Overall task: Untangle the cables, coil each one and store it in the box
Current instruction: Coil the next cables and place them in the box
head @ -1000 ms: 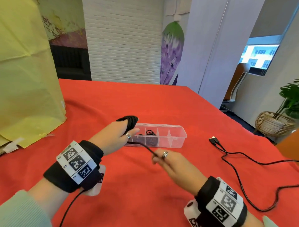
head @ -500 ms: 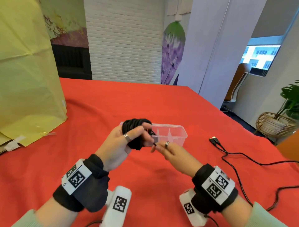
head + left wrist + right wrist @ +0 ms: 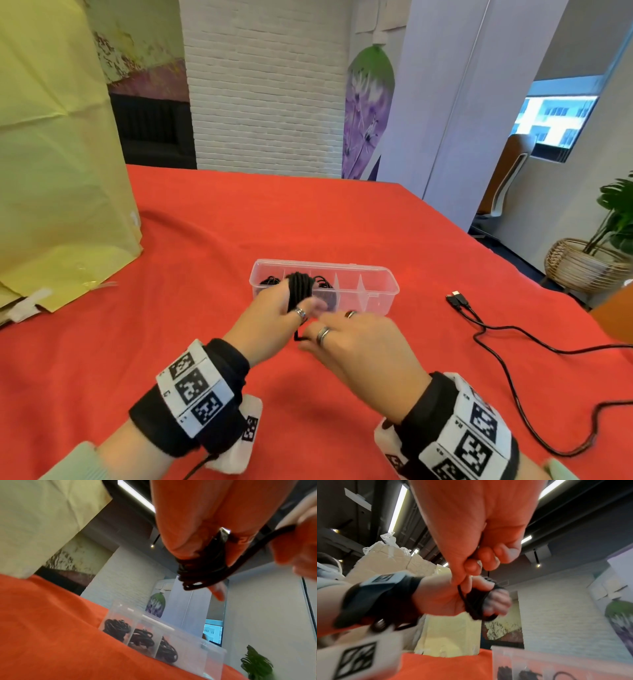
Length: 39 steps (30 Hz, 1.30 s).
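Pinching the tail (image 3: 298,337) of the cable, right hand (image 3: 356,339) has thumb and fingers closed tight on it, fingertips (image 3: 471,566) pressed together. Left hand (image 3: 274,318) wears the coil (image 3: 300,289) wound around its fingers, thumb curled against the wraps; a plug end (image 3: 223,534) sits under the wraps near the palm. Risks, my read: tail slips from the pinch and the last wraps spring loose; coil wound tight on the fingers may snag coming off and unravel; a fat coil may not fit a compartment. Box (image 3: 383,291) lies at 12 o'clock just beyond the hands, on the red cloth (image 3: 205,240). Three compartments at its left hold stored coils (image 3: 142,637), the rest look empty. Loose cable (image 3: 493,329) lies at 3 o'clock, well apart, not yet coiled.
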Tool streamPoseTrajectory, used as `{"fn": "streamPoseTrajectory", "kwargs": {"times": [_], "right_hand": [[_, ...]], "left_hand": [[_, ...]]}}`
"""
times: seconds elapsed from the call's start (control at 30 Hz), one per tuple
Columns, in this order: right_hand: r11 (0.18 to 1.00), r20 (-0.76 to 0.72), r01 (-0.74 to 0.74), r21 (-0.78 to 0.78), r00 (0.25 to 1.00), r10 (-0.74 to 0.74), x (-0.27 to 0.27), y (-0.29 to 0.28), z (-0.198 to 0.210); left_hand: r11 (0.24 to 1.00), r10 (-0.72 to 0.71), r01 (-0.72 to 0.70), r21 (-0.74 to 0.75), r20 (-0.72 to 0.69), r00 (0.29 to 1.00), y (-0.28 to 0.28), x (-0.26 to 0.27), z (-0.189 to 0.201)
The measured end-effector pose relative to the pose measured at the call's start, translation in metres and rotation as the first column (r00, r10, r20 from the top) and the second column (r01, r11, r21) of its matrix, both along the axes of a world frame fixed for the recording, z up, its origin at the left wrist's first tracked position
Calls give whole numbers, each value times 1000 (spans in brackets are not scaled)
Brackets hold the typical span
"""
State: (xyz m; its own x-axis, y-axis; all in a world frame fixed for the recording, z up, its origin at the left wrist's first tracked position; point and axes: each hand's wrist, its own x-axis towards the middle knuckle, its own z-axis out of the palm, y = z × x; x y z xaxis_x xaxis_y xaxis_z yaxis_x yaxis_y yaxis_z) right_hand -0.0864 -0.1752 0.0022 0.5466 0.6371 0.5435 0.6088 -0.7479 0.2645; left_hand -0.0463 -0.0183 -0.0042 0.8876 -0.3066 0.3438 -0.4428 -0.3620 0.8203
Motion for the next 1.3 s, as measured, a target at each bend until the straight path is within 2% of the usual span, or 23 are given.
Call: {"fn": "streamPoseTrajectory", "kwargs": {"times": [0.07,0.13,0.2,0.27,0.3,0.33,0.37,0.4,0.43,0.47,0.57,0.63,0.73,0.9,1.03,1.1,1.2,1.3], "right_hand": [[997,131,-32,72,991,23,5,-7,14],[992,186,-23,123,983,0,12,-14,23],[976,81,-1,218,997,-18,20,-18,27],[908,-194,-14,419,976,104,29,-21,26],[853,-348,-11,521,910,225,34,-21,24],[789,-478,20,613,805,351,39,-21,18],[721,-580,89,688,665,471,42,-21,13],[645,-627,175,744,514,585,43,-20,7],[576,-628,257,776,398,669,43,-18,2],[522,-610,322,790,325,723,44,-17,-1],[441,-576,430,787,260,775,47,-15,-8],[420,-554,453,787,217,804,49,-13,-11],[417,-525,468,779,124,842,52,-9,-19],[423,-552,496,758,144,821,60,-5,-29],[405,-557,501,765,198,807,67,1,-34],[390,-549,470,792,269,791,71,2,-37],[443,-586,396,804,402,704,77,3,-41],[464,-589,367,806,430,684,77,-2,-39]], "left_hand": [[997,-79,78,-8,-104,991,3,-2,-1],[954,-266,204,-219,-304,915,4,-6,5],[869,-432,261,-420,-388,814,7,-9,12],[835,-498,323,-445,-365,786,10,-9,16],[832,-513,350,-430,-360,779,12,-7,15],[828,-529,368,-424,-368,765,12,-7,14],[820,-544,377,-432,-381,748,12,-6,11],[806,-565,382,-453,-391,727,12,-6,8],[789,-584,382,-481,-395,709,12,-5,4],[775,-596,373,-511,-393,700,11,-3,0],[738,-583,248,-627,-409,702,12,7,-9],[712,-569,158,-684,-431,700,12,13,-13],[674,-602,116,-730,-451,659,12,17,-20],[664,-620,98,-742,-472,627,13,25,-34],[679,-595,102,-727,-465,655,16,27,-35],[734,-548,128,-667,-470,692,21,27,-34],[842,-430,167,-513,-453,780,24,27,-34],[899,-339,157,-409,-423,840,23,28,-39]]}}
